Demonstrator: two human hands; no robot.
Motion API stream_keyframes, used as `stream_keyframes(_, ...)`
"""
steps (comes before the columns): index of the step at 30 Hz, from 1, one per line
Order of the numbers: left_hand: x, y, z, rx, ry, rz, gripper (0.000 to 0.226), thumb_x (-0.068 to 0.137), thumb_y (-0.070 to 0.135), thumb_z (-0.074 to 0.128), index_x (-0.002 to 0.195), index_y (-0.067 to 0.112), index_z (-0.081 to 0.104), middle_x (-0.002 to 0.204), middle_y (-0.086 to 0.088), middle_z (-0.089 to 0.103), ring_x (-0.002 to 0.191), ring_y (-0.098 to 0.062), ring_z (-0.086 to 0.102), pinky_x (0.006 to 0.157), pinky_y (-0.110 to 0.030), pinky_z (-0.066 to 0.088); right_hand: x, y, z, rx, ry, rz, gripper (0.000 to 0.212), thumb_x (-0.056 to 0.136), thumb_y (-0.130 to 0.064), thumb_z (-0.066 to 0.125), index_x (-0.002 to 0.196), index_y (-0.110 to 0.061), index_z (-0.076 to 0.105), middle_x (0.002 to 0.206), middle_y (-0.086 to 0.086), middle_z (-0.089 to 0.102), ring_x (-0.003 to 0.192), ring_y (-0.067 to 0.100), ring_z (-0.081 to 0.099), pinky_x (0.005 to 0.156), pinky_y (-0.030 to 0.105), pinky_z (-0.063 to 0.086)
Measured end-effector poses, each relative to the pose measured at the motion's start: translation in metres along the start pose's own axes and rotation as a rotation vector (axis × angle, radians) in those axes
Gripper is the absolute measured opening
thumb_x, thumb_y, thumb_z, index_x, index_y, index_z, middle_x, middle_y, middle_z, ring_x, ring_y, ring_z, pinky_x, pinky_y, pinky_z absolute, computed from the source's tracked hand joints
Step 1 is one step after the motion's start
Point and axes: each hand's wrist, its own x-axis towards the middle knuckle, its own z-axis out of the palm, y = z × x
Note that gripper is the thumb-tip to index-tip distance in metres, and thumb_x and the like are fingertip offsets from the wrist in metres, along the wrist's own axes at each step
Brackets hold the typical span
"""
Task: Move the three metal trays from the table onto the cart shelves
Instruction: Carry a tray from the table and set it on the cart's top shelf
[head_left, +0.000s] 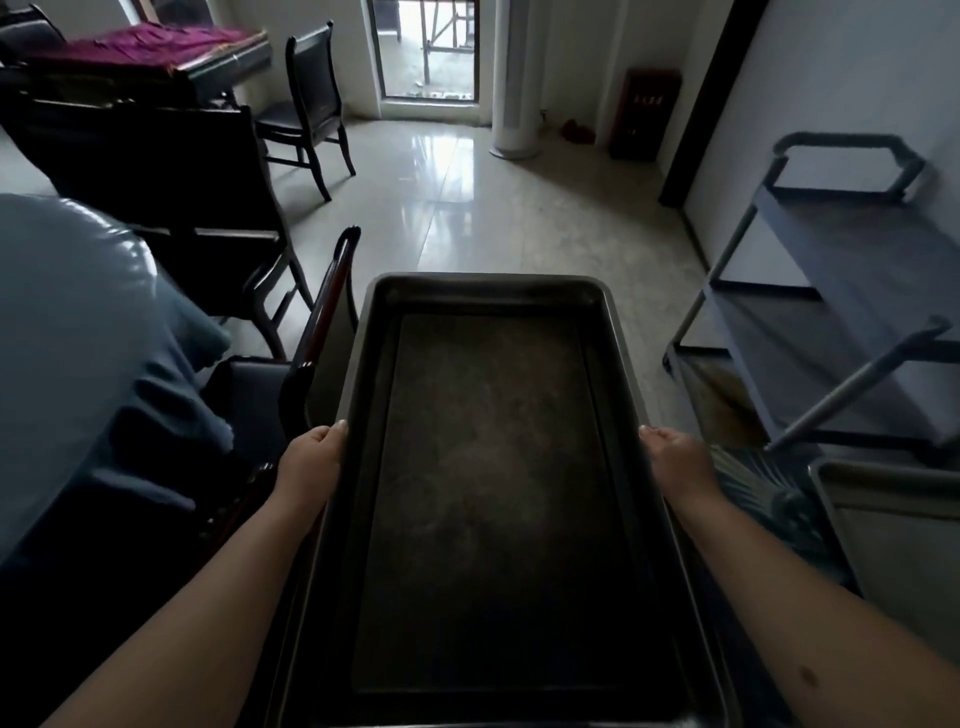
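A large dark metal tray (488, 467) is held level in front of me, long side pointing away. My left hand (311, 457) grips its left rim and my right hand (675, 462) grips its right rim. The grey cart (831, 291) stands to the right, with several shelves that look bare. Another pale tray (893, 499) shows at the lower right edge, partly cut off, below the cart.
A table under a blue cloth (78, 338) is on my left, with dark wooden chairs (311, 104) around it. Glossy tiled floor (467, 197) stretches ahead to a glass door. A white column (514, 78) and a red box (644, 114) stand at the far wall.
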Motion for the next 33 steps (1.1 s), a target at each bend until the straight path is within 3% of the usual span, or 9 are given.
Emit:
stream_keyframes(4,0.102,0.046,0.025,-0.003,-0.014,0.057,0.045,0.1,0.036,0.05,0.073,0.003,0.067,0.07,-0.016,0.065,0.067,-0.029,0.061,0.066,-0.042,0.048,0.087,-0.04,0.015,-0.003,0.027,0.009,0.05,0.097,-0.032,0.046,0.086,0.015,0.06,0.075,0.027,0.061,0.067,0.031,0.056,0.061,0.033,0.038)
stream_keyframes(7,0.173,0.085,0.037,0.042,-0.024,0.071,0.046,0.099,0.038,0.052,0.069,0.007,0.068,0.065,-0.01,0.066,0.064,-0.025,0.062,0.061,-0.038,0.046,0.138,-0.068,0.025,0.024,0.058,0.034,0.046,0.097,-0.031,0.045,0.091,0.011,0.063,0.093,0.033,0.064,0.085,0.042,0.062,0.076,0.041,0.049)
stream_keyframes(11,0.249,0.127,0.061,0.101,-0.058,0.059,0.047,0.097,0.04,0.053,0.062,0.014,0.068,0.055,-0.001,0.065,0.058,-0.018,0.061,0.056,-0.033,0.044,0.196,-0.094,0.032,0.058,0.092,0.116,0.047,0.097,-0.032,0.047,0.102,0.012,0.061,0.106,0.034,0.062,0.097,0.045,0.059,0.086,0.046,0.048)
stream_keyframes(15,0.316,0.159,0.1,0.142,-0.097,0.05,0.045,0.098,0.042,0.051,0.062,0.022,0.069,0.058,0.002,0.068,0.063,-0.013,0.065,0.054,-0.029,0.042,0.265,-0.107,0.034,0.052,0.094,0.172,0.044,0.097,-0.033,0.046,0.099,0.008,0.065,0.101,0.03,0.065,0.093,0.04,0.061,0.082,0.042,0.048)
stream_keyframes(21,0.424,0.235,0.179,0.186,-0.109,0.093,0.039,0.101,0.04,0.048,0.079,0.02,0.072,0.076,-0.006,0.071,0.074,-0.025,0.067,0.061,-0.032,0.047,0.412,-0.131,0.027,0.013,0.101,0.156,0.04,0.097,-0.036,0.044,0.097,-0.005,0.068,0.087,0.011,0.065,0.072,0.018,0.053,0.065,0.031,0.038)
stream_keyframes(26,0.496,0.315,0.243,0.191,-0.123,0.107,0.039,0.1,0.041,0.048,0.078,0.018,0.069,0.074,-0.007,0.069,0.069,-0.024,0.065,0.064,-0.036,0.051,0.522,-0.156,-0.007,0.098,0.14,0.165,0.043,0.095,-0.035,0.047,0.087,0.003,0.066,0.087,0.02,0.067,0.083,0.032,0.062,0.08,0.044,0.05)
stream_keyframes(30,0.543,0.362,0.302,0.167,-0.187,0.124,0.036,0.1,0.043,0.048,0.082,0.02,0.069,0.075,-0.003,0.069,0.071,-0.02,0.065,0.063,-0.033,0.051,0.585,-0.155,-0.038,0.063,0.2,0.2,0.039,0.096,-0.038,0.045,0.069,-0.013,0.06,0.071,0.002,0.059,0.066,0.012,0.053,0.054,0.025,0.036)
stream_keyframes(33,0.578,0.395,0.348,0.181,-0.262,0.156,0.036,0.1,0.042,0.048,0.076,0.024,0.067,0.072,-0.001,0.068,0.069,-0.018,0.064,0.061,-0.031,0.05,0.615,-0.148,-0.056,0.009,0.255,0.254,0.035,0.096,-0.036,0.046,0.073,-0.014,0.062,0.068,-0.002,0.055,0.062,0.011,0.048,0.053,0.024,0.032)
